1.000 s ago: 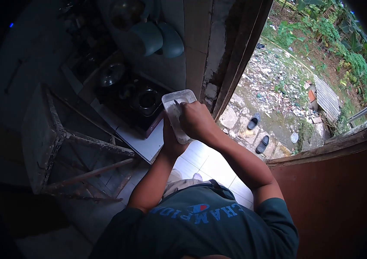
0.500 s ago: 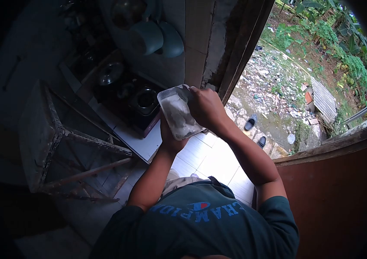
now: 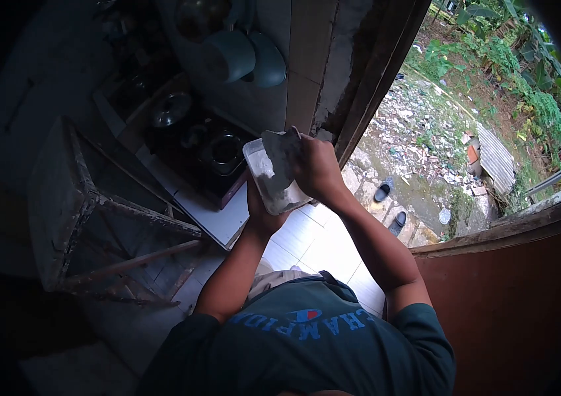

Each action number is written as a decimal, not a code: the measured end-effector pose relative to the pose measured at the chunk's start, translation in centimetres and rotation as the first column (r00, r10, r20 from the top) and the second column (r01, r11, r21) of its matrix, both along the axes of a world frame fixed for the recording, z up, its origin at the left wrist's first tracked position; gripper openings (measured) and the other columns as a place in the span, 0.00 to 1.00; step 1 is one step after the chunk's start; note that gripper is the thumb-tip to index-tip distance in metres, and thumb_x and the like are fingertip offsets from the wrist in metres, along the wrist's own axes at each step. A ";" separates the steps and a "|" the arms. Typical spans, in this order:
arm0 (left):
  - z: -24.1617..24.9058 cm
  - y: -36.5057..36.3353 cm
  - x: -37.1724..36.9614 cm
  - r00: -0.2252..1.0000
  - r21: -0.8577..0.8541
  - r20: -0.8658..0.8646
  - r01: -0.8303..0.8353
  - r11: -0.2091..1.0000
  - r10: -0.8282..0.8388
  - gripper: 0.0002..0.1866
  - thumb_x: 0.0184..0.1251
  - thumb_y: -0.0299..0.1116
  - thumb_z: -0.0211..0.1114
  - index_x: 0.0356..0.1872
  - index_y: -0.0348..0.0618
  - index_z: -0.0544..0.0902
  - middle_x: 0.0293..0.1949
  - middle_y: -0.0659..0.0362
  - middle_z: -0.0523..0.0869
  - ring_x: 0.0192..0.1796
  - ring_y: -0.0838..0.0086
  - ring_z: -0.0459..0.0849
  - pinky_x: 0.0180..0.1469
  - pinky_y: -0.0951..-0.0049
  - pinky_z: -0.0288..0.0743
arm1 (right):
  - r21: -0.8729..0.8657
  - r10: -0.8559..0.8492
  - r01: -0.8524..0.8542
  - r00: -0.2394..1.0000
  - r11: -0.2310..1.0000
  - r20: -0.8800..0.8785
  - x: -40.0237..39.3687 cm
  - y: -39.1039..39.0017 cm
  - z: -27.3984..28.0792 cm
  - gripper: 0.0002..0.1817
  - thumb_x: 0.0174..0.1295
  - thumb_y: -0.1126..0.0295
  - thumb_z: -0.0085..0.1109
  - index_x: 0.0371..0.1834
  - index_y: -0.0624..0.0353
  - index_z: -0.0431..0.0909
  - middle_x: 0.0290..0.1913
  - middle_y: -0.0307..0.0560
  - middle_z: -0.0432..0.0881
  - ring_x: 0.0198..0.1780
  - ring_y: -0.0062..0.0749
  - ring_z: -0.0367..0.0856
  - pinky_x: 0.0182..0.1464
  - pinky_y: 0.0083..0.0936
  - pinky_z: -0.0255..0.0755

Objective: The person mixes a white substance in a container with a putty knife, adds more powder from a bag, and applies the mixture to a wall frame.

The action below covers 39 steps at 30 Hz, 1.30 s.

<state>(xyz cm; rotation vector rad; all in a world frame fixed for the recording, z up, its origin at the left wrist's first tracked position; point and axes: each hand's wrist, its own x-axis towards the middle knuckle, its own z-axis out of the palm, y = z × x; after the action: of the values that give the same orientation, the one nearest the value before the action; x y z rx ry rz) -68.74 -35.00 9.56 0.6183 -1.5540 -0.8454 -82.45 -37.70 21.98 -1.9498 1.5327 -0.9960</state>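
Note:
A clear, shallow container (image 3: 252, 150) with white material (image 3: 260, 165) inside is tilted in front of me. My left hand (image 3: 264, 210) grips it from below and along its lower left side, fingers mostly hidden beneath it. Fingers closed, my right hand (image 3: 318, 168) holds a flat grey scraper-like piece (image 3: 278, 153) over the container, covering part of the white material. The piece's lower edge meets the white material.
A gas stove (image 3: 194, 148) stands on a white-edged counter at the left. Pots (image 3: 227, 56) hang on the wall above. A worn wooden frame (image 3: 89, 198) is at far left. Through the doorway at right lie dark sandals (image 3: 383, 190) and rubble (image 3: 412, 125).
The grey piece in my right hand has turned and now shows a broader face over the container, covering more of the white material. My left hand has barely moved.

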 end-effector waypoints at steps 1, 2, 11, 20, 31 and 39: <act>0.0 0.0 -0.1 0.995 0.049 -0.072 0.067 0.997 -0.063 0.56 0.56 0.30 0.80 0.78 0.47 0.47 0.74 0.49 0.63 0.75 0.57 0.68 0.72 0.54 0.70 | 0.012 -0.017 0.017 0.998 1.000 0.056 0.0 0.1 0.5 0.09 0.55 0.76 0.62 0.36 0.70 0.83 0.34 0.70 0.83 0.42 0.65 0.84 0.44 0.47 0.79; 0.1 0.1 -0.1 0.981 0.094 -0.147 0.138 0.986 -0.123 0.52 0.62 0.37 0.77 0.79 0.48 0.47 0.74 0.49 0.62 0.75 0.57 0.67 0.72 0.53 0.70 | 0.025 -0.036 0.034 0.993 0.999 0.111 0.1 0.2 0.7 0.08 0.54 0.76 0.62 0.36 0.70 0.83 0.34 0.70 0.83 0.42 0.64 0.84 0.44 0.47 0.79; 1.4 0.1 0.0 0.640 0.282 -0.686 0.672 0.685 -0.346 0.38 0.79 0.65 0.34 0.82 0.57 0.50 0.79 0.55 0.58 0.80 0.55 0.58 0.76 0.40 0.57 | 0.046 0.034 -0.024 0.975 0.999 -0.218 0.0 -1.0 -0.6 0.07 0.54 0.76 0.62 0.34 0.70 0.83 0.34 0.69 0.83 0.41 0.64 0.84 0.41 0.48 0.79; 1.2 0.0 -0.3 0.974 0.147 -0.178 0.167 0.975 -0.140 0.57 0.50 0.25 0.83 0.77 0.45 0.51 0.72 0.48 0.65 0.75 0.60 0.68 0.73 0.56 0.69 | 0.146 0.046 -0.016 0.979 0.989 -0.200 0.5 0.4 -0.1 0.08 0.54 0.74 0.64 0.34 0.69 0.84 0.34 0.70 0.83 0.41 0.64 0.84 0.42 0.47 0.79; 2.6 -0.7 1.3 0.867 0.062 -0.390 0.362 0.930 -0.312 0.52 0.60 0.26 0.76 0.79 0.45 0.47 0.73 0.49 0.65 0.74 0.60 0.69 0.72 0.56 0.70 | 0.097 0.108 -0.094 0.982 0.991 -0.153 1.2 -0.3 2.5 0.09 0.54 0.74 0.64 0.34 0.70 0.83 0.34 0.69 0.83 0.42 0.65 0.84 0.45 0.47 0.79; 1.4 -4.0 2.5 0.734 0.365 -0.654 0.517 0.774 -0.182 0.47 0.66 0.24 0.69 0.80 0.50 0.47 0.73 0.50 0.64 0.75 0.62 0.68 0.72 0.54 0.71 | 0.109 0.034 -0.015 0.984 0.994 -0.172 1.9 -2.7 5.2 0.11 0.54 0.74 0.64 0.38 0.69 0.83 0.36 0.71 0.83 0.44 0.64 0.84 0.45 0.47 0.78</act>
<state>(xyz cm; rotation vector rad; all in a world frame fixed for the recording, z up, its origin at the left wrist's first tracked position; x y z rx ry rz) -66.23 -38.98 11.01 0.3620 -0.8518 -1.6394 -80.57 -40.38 27.19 -2.0190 1.6156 -0.7334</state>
